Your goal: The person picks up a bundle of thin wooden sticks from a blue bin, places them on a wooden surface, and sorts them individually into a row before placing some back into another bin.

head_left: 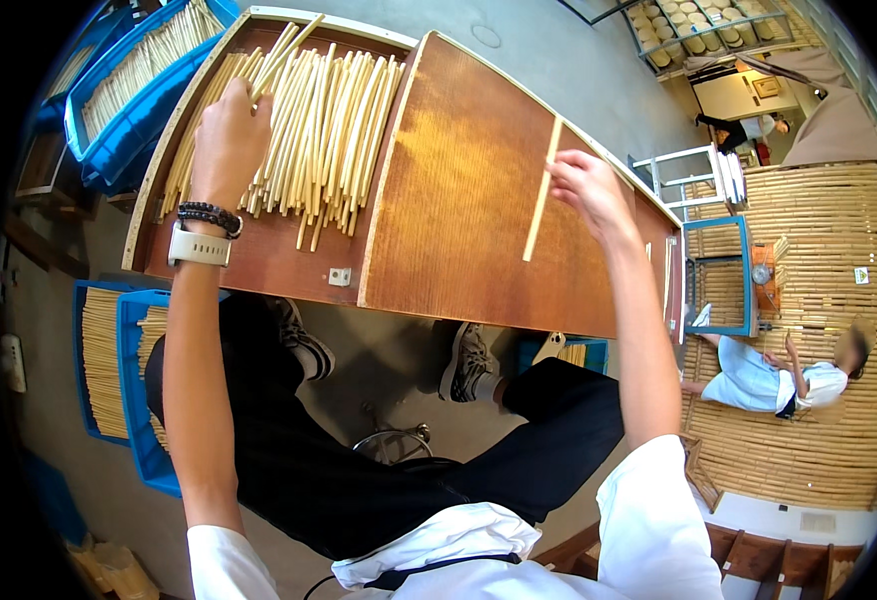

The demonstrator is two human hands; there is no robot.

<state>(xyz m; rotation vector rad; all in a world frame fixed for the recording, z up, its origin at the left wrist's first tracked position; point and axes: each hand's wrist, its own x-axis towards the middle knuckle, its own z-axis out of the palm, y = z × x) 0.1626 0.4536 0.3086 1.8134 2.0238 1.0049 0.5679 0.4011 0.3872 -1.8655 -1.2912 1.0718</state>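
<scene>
A pile of pale bamboo sticks (pixel 324 135) fills the open left part of a brown wooden work table. My left hand (pixel 234 130) is over the left side of this pile, its fingers closed around a few sticks (pixel 287 52) that slant up past the table's far edge. A dark bead bracelet and a pale watch are on that wrist. Above the smooth wooden board (pixel 459 200) on the right, my right hand (pixel 587 190) pinches one thin bamboo stick (pixel 536 222), held nearly upright in the picture with its lower end free.
Blue crates (pixel 109 110) full of sticks stand at the far left, and more blue crates (pixel 137 400) sit by my left leg. A blue metal frame (pixel 721 275) and a white stool (pixel 694 180) stand beyond the table's right end. Another person (pixel 759 378) is at the right.
</scene>
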